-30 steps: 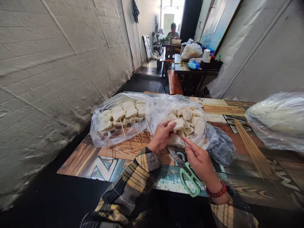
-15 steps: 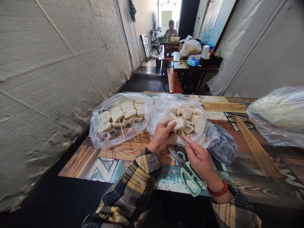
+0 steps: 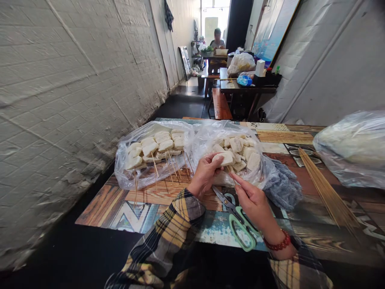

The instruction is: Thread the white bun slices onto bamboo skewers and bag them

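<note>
My left hand (image 3: 206, 171) is closed around a pale, flat food piece (image 3: 223, 158), perhaps tofu or a rice cake. Wooden skewers (image 3: 229, 170) run from that piece's lower edge to my right hand (image 3: 251, 197), whose fingers pinch them. Behind both hands an open plastic bag (image 3: 207, 134) holds loose pale pieces (image 3: 253, 160). To the left, skewered pieces (image 3: 149, 146) rest on another plastic bag (image 3: 120, 156), their sticks pointing toward me. Scissors with green handles (image 3: 243, 228) lie under my right hand.
A bundle of skewers (image 3: 326, 188) lies on the table (image 3: 99, 204) at the right, near a full plastic bag (image 3: 355, 148). A grey cloth (image 3: 282, 184) sits beside the loose pieces. Farther back are another table (image 3: 249, 86), a bench (image 3: 221, 104) and a seated person (image 3: 217, 40).
The view has shifted very slightly. Both hands keep the same hold on the food piece and skewers, with no clear movement of either.
</note>
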`<state>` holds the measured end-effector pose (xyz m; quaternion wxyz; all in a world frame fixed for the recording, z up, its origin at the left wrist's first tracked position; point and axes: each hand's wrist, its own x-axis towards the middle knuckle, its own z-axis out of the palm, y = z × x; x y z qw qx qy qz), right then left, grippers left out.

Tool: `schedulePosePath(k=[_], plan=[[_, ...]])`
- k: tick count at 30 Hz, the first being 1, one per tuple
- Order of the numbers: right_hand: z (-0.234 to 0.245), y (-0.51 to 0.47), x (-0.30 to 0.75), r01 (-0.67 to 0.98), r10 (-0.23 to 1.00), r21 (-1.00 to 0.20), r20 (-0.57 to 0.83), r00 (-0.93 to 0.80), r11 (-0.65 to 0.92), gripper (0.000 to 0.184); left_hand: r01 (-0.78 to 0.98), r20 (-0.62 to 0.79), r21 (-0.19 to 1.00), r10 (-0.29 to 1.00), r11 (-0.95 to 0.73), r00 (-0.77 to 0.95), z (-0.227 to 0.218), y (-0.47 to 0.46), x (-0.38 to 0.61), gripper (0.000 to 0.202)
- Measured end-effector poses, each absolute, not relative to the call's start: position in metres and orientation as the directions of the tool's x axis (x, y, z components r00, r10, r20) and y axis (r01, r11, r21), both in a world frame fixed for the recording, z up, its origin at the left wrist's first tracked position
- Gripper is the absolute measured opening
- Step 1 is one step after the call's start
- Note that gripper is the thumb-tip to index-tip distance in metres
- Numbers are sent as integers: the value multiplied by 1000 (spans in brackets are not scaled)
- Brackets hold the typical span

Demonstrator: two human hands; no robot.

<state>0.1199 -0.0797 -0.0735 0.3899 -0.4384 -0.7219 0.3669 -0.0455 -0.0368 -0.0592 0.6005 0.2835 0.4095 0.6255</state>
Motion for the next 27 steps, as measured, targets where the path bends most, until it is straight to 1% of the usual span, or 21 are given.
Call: schedulePosePath(k=[6,14,19,23,27], plan=[[-74,-77,121,356,917,-869,231,-325,345,43,-428,-83,904,988,18,-133,-62,-37,-46,44],[-74,-75,119,307,923,-890,245,-297,336,40,-321,0,945,985,-56,-171,-59,-41,-41,41],[-75,-75,116,280,920,-890,289,-263,360,39,-311,16,947,981,-76,-193,-57,-44,-36,40],[-80,-74,114,277,926,-896,280,-253,346,39,-316,23,944,978,-89,-207,-59,-46,-32,39],[-86,-73,116,283,919,-878,338,-202,385,36,-334,35,938,984,-92,-175,-56,-52,-28,37]])
